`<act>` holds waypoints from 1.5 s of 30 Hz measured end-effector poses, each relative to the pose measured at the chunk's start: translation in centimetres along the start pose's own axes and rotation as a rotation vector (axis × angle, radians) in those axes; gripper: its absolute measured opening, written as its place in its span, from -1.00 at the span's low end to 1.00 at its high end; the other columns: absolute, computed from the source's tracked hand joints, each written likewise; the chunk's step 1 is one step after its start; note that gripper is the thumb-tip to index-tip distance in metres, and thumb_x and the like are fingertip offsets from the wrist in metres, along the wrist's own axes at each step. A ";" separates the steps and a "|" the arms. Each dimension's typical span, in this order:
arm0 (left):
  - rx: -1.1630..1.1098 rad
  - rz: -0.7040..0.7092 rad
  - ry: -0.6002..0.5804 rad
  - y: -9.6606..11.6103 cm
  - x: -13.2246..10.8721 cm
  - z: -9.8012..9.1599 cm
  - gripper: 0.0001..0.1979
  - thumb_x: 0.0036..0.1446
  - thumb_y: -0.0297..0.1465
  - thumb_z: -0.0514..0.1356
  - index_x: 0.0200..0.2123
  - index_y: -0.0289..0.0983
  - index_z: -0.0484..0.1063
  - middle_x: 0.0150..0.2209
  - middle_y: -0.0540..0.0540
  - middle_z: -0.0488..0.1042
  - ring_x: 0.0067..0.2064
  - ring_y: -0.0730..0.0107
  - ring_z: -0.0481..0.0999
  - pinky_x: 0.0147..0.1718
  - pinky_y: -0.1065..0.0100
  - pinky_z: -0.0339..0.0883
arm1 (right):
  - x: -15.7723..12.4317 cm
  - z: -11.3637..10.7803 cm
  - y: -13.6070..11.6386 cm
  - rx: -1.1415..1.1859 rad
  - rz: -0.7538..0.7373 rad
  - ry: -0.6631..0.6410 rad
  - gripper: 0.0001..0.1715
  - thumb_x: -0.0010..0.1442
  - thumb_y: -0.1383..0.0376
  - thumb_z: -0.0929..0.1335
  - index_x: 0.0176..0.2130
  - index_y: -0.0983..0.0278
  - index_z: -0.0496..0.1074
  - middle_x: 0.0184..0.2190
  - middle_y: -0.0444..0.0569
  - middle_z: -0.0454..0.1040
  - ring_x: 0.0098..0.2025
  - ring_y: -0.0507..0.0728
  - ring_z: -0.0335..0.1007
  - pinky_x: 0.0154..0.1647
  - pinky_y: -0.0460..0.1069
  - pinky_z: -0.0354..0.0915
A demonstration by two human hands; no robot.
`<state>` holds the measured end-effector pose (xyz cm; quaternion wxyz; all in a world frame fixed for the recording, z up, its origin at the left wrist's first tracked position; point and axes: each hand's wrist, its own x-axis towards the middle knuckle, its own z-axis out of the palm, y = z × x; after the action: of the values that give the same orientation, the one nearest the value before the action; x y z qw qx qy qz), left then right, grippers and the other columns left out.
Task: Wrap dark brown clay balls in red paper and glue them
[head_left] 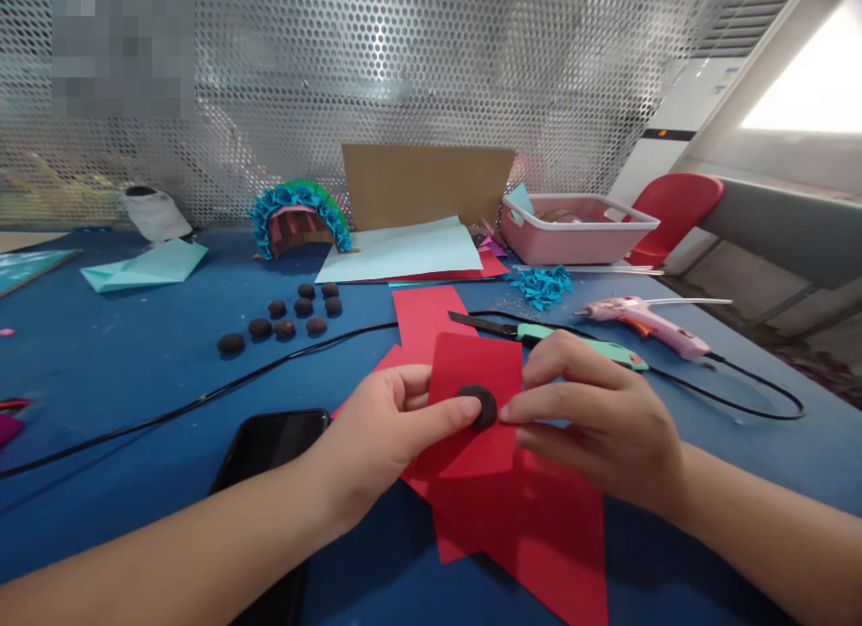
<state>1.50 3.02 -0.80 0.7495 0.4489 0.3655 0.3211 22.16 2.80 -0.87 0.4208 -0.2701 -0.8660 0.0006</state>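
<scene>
My left hand (383,428) holds a small red paper rectangle (471,361) above the table. Its thumb presses a dark, round, flattened lump (483,409) against the paper's face; what the lump is made of I cannot make out. Curled at the right edge of that paper is my right hand (599,419), one fingertip on the sheet beside the lump, its thumb partly hidden. More red paper pieces (552,536) lie beneath both hands. Behind the right hand rests a utility knife (610,352) with a green handle and its dark blade out.
Several dark round lumps (285,329) lie left of centre. A pink glue gun (646,325) with its cable sits right. A phone (276,446) is by my left forearm. Behind are a paper-trimmed arch (306,199), cardboard (427,186), blue paper scraps (544,286) and a pink basket (572,240).
</scene>
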 end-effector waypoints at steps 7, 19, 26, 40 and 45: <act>0.066 0.036 -0.010 -0.1 -0.1 0.1 -0.75 0.07 -0.30 0.33 -0.18 -0.28 0.55 -0.29 -0.09 0.62 -0.31 0.40 0.59 -0.33 0.49 0.42 | -0.4 1.1 -0.4 0.099 0.268 0.027 -0.82 0.08 0.33 0.44 -0.42 0.21 0.34 -0.31 -0.07 0.26 -0.26 0.05 0.30 -0.23 -0.02 0.36; 0.130 0.121 0.024 0.0 -0.1 0.4 -0.71 0.09 -0.28 0.31 -0.10 -0.20 0.50 -0.19 -0.07 0.61 -0.19 0.31 0.58 -0.26 0.40 0.44 | -1.5 2.3 -0.3 0.429 0.620 0.054 -0.50 0.12 0.19 0.43 0.00 0.15 0.23 -0.12 0.00 0.40 -0.09 0.12 0.39 -0.06 0.06 0.38; 0.222 0.163 0.086 0.0 0.1 0.1 -0.74 0.09 -0.31 0.32 -0.13 -0.21 0.53 -0.15 -0.06 0.60 -0.12 0.29 0.54 -0.14 0.36 0.40 | -1.1 2.2 -0.6 0.613 0.669 -0.019 -0.62 0.18 0.28 0.40 -0.04 0.15 0.24 -0.22 -0.08 0.54 -0.16 0.08 0.49 -0.11 -0.02 0.42; 0.135 0.126 0.117 0.3 0.3 0.6 -0.71 0.05 -0.34 0.35 -0.17 -0.30 0.43 -0.26 -0.03 0.57 -0.32 0.51 0.52 -0.34 0.51 0.39 | -1.1 2.0 -0.9 0.667 0.704 0.025 -0.57 0.14 0.27 0.42 -0.04 0.13 0.22 -0.30 -0.13 0.58 -0.26 0.05 0.55 -0.22 -0.06 0.49; 0.026 0.092 0.210 0.3 0.6 0.3 -0.61 0.04 -0.33 0.35 -0.10 -0.29 0.31 -0.53 0.12 0.45 -0.52 0.64 0.38 -0.52 0.59 0.25 | -1.5 1.8 0.2 0.183 0.314 0.088 -0.17 0.08 0.33 0.45 0.24 0.03 0.08 0.10 0.07 0.29 0.15 0.21 0.29 0.06 0.14 0.40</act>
<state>2.03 3.47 -0.53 0.6859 0.4387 0.4251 0.3955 21.68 2.66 -3.18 0.4760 -0.3621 -0.7903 0.1333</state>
